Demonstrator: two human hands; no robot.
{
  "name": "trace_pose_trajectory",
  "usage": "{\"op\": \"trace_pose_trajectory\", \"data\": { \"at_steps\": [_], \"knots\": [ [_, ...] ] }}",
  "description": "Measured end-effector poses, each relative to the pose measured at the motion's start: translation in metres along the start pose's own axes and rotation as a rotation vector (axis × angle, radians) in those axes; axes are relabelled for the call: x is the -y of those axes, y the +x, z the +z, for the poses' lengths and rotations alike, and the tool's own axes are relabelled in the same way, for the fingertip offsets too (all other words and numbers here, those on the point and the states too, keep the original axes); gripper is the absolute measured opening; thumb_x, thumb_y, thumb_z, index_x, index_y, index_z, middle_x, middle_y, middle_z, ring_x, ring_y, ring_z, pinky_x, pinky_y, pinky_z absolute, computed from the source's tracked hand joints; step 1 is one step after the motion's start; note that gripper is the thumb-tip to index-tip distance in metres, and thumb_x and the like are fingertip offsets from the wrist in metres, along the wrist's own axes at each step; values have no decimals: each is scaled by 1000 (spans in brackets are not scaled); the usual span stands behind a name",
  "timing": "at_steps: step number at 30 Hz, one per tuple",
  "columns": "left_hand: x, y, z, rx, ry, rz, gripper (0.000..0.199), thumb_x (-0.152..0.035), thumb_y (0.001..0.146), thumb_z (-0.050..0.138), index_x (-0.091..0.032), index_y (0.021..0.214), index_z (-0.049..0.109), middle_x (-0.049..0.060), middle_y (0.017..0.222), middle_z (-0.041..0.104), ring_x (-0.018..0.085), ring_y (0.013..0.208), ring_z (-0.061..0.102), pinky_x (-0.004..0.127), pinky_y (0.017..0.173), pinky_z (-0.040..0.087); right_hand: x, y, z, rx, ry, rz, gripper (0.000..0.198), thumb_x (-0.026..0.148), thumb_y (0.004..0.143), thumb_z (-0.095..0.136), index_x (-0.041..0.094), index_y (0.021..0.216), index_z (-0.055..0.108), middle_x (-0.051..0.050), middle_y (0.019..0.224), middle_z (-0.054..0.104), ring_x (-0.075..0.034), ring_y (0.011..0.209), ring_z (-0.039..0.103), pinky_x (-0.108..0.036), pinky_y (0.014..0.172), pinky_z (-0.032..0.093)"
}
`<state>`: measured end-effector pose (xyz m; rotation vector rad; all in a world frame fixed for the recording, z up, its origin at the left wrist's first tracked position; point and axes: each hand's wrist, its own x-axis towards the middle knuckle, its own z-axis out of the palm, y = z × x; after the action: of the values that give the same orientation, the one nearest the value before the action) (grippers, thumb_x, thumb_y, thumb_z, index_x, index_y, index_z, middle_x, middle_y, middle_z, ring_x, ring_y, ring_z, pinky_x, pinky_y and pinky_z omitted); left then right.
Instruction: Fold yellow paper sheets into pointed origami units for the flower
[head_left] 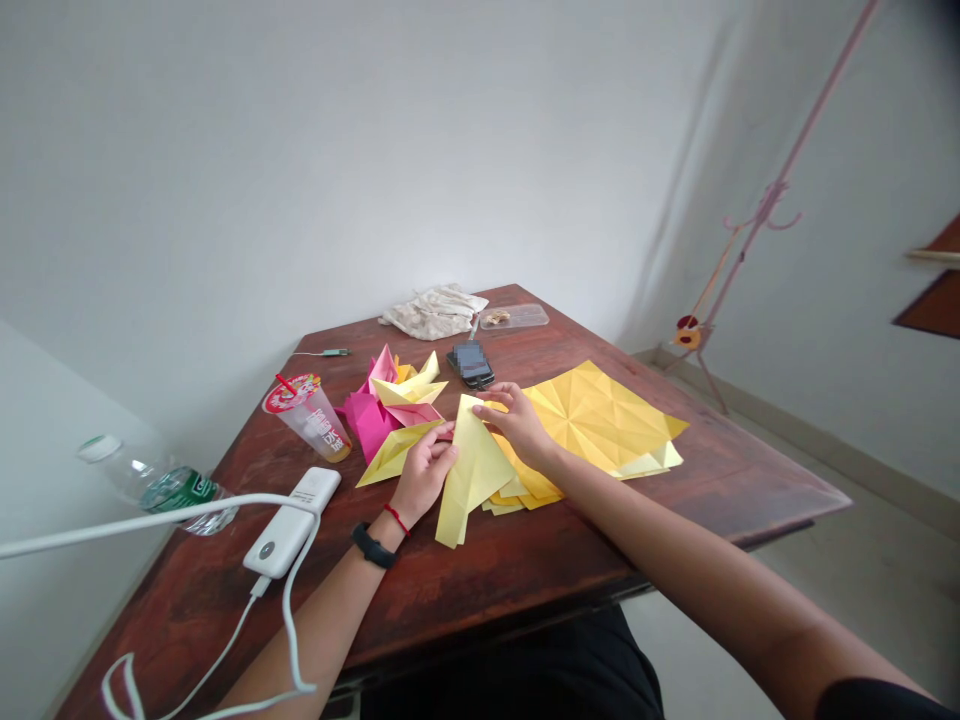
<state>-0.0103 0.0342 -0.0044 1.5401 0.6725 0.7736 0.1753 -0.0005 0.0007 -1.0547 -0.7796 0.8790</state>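
A pale yellow folded paper lies on the dark wooden table in front of me. My left hand grips its left edge, thumb on top, with a black band and a red string on the wrist. My right hand presses flat on the paper's upper right corner. Under and to the right of it lies a stack of creased yellow sheets. Left of my hands sits a heap of folded pink and yellow paper pieces.
A plastic cup with a red straw stands at the left, a white power bank with a cable nearer me, a water bottle at the table's left edge. Phones, a cloth and a clear tray lie at the back. A pink coat stand is at the right.
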Motion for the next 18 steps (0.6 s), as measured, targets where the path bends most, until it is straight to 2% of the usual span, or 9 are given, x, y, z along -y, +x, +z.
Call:
{"op": "trace_pose_trajectory", "data": {
  "at_steps": [3, 6, 9, 12, 18],
  "knots": [
    [2, 0, 2, -3, 13, -4, 55, -37, 85, 68, -12, 132, 54, 8, 92, 77, 23, 86, 73, 30, 77, 55, -2, 0, 0, 46, -8, 31, 57, 33, 59, 87, 24, 104, 52, 0, 95, 65, -14, 71, 66, -29, 64, 54],
    [6, 0, 4, -29, 16, -6, 53, -39, 83, 71, -13, 126, 56, 6, 85, 76, 22, 81, 73, 29, 72, 55, -6, -1, 1, 123, -126, -48, 51, 29, 60, 85, 22, 103, 57, 3, 81, 62, -14, 67, 63, -28, 63, 52],
    [11, 2, 3, -17, -5, -16, 39, -41, 81, 73, -15, 109, 61, 3, 76, 73, 21, 72, 71, 27, 64, 54, -10, -6, 3, 162, -307, -161, 41, 30, 66, 80, 22, 102, 61, 3, 75, 60, -14, 65, 60, -27, 61, 50],
    [17, 4, 1, 36, -67, -41, 31, -44, 82, 72, -17, 95, 63, 2, 73, 71, 22, 72, 71, 28, 63, 54, -12, -11, 4, 179, -411, -179, 36, 32, 70, 77, 21, 102, 64, 3, 72, 60, -14, 61, 57, -26, 56, 47],
    [19, 6, 2, 72, -186, -14, 34, -47, 78, 75, -17, 93, 68, 4, 75, 72, 23, 72, 70, 30, 64, 54, -11, -14, 4, 217, -544, -223, 19, 34, 73, 75, 19, 83, 67, -1, 72, 64, -16, 67, 58, -27, 60, 47]
  ]
}}
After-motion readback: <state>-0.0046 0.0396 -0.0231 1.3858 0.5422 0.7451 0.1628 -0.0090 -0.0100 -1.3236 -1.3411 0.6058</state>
